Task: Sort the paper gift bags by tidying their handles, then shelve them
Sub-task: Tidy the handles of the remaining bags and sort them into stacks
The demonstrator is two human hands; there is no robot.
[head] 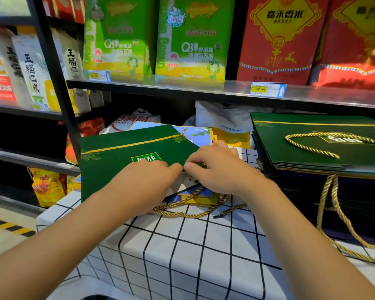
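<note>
Forearms reach forward, your left hand point(152, 180) and right hand point(217, 167) meeting at the near edge of the flat green gift bag point(126, 156). Both sets of fingers pinch that edge; the bag lies on the checked bench point(182, 245), gold cord handle point(182, 211) trailing beneath.

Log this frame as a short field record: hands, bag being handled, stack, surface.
left hand: pinches the near edge of the green gift bag
right hand: pinches the same edge, beside the left
bag: flat, gold rope handle trailing below
stack: green bags at right, handles loose
surface: grid-patterned cloth
</note>
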